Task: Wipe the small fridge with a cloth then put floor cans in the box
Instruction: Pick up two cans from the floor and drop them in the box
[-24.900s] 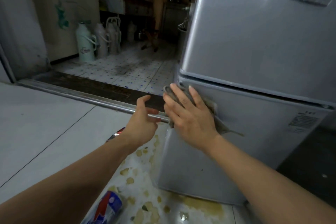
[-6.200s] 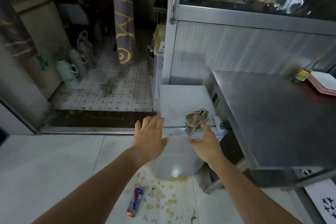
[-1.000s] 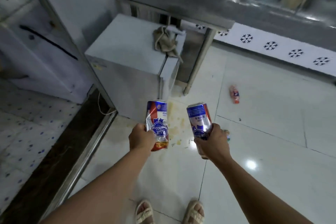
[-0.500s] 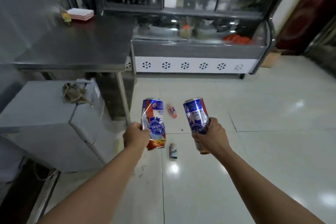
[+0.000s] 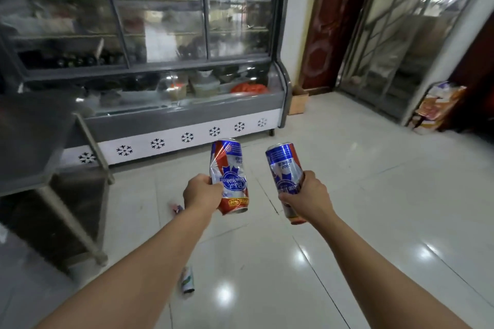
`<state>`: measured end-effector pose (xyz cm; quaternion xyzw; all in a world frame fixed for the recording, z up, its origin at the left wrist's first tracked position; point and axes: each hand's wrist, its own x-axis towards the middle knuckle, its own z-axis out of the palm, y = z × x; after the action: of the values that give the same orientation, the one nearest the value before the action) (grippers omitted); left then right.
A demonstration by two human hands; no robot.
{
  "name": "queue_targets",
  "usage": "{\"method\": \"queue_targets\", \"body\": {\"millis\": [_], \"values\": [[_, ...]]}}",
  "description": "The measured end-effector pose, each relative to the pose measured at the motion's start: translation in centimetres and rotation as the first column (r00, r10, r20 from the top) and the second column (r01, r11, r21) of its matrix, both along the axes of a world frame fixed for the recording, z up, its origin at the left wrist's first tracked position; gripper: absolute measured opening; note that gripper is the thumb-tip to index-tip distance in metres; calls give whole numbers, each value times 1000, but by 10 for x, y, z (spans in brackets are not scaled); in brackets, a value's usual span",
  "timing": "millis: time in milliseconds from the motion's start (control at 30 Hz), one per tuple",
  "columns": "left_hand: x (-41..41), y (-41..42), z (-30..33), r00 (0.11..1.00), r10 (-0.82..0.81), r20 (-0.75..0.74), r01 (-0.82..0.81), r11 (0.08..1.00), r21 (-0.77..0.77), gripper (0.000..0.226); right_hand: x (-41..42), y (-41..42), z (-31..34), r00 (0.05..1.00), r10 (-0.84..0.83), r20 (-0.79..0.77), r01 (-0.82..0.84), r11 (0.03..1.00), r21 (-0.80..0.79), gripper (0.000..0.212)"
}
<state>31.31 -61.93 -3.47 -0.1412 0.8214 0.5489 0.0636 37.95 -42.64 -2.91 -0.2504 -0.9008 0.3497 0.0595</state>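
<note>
My left hand (image 5: 201, 191) grips a dented red, white and blue beer can (image 5: 229, 173), held upside down at chest height. My right hand (image 5: 307, 196) grips a second blue can (image 5: 284, 168), also inverted. Two more cans lie on the tiled floor: a small pale one (image 5: 187, 279) below my left forearm and a reddish one (image 5: 176, 208) partly hidden behind my left wrist. A small cardboard box (image 5: 298, 101) stands on the floor at the right end of the display fridge. The small fridge and the cloth are out of view.
A large glass display fridge (image 5: 160, 67) fills the back wall. A steel table (image 5: 34, 139) with legs stands at the left. Printed cartons (image 5: 438, 104) sit at the far right by a metal grille door. Glossy floor tiles (image 5: 374, 208) stretch ahead.
The view has swung right and up: the small fridge with the cloth has left the frame, and the cardboard box and doorway have come into sight. Both hands still hold their cans.
</note>
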Motion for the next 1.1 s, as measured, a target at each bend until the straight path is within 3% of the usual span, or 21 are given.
{"method": "queue_targets", "body": {"millis": [367,667,1100], "values": [[-160,175,14,984,-172,-43,175,981,82,16,-129,167,25,985,-166,-41,166,986,5,66],[-274,318,28,951,-301,-75,306,950,63,7,-223,298,35,960,-270,-80,268,963,-31,64],[-430,557,27,984,-165,-68,169,984,61,9,-397,551,32,983,-177,-55,176,984,-25,66]]}}
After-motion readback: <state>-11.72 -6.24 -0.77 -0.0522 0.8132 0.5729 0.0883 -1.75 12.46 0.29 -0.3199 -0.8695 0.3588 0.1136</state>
